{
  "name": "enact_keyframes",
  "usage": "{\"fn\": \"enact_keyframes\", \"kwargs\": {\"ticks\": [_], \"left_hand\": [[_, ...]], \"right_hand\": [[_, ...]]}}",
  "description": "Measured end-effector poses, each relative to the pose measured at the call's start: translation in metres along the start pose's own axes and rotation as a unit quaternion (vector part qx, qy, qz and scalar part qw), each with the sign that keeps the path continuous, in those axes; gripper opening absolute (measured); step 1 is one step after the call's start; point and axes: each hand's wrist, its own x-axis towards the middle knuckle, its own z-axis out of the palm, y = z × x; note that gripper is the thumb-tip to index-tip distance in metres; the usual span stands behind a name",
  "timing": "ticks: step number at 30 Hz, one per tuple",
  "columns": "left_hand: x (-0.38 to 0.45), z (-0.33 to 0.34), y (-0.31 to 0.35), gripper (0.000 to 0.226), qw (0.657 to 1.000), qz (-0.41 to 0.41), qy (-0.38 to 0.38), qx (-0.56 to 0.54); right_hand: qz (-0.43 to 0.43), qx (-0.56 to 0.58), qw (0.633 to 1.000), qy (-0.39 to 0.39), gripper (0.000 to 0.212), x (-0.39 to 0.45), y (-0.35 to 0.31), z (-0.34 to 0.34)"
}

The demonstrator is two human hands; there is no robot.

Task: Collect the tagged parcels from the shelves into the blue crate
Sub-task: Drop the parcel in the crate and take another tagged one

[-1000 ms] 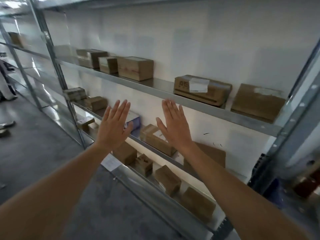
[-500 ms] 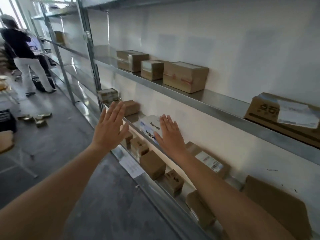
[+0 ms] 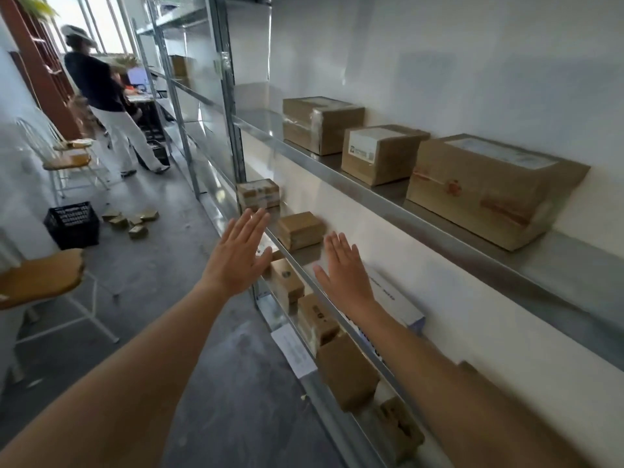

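A: Where's the nearest box (image 3: 300, 230)?
B: Mid shelf, between both hands and just beyond the fingertips, long axis along the shelf. Left hand (image 3: 236, 256) and right hand (image 3: 344, 266) are spread, empty.

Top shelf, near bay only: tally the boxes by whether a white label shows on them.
Box with white label: 1
Boxes with no white label, one at each end: 2
Total: 3
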Motion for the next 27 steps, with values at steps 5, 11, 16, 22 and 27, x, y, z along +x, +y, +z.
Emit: {"fn": "enact_keyframes", "kwargs": {"ticks": [5,11,16,22,27], "left_hand": [[0.048,0.033,-0.062,0.071,1.000,-0.016,-0.008,-0.014],[0.116,0.071,-0.130,0.075,0.999,0.005,-0.033,-0.039],[0.176,0.105,-0.169,0.074,0.995,0.066,-0.054,-0.042],[0.243,0.162,-0.191,0.073,0.989,0.103,-0.082,-0.061],[0.280,0.224,-0.197,0.073,0.986,0.087,-0.104,-0.096]], "right_hand": [[0.019,-0.005,1.000,-0.011,0.068,0.075,0.002,0.045],[0.073,-0.013,0.997,-0.019,0.069,0.147,-0.004,0.095],[0.120,-0.021,0.992,-0.010,0.069,0.198,-0.001,0.123],[0.159,-0.023,0.987,-0.011,0.069,0.249,0.033,0.156],[0.211,0.012,0.977,-0.027,0.068,0.297,0.059,0.194]]}}
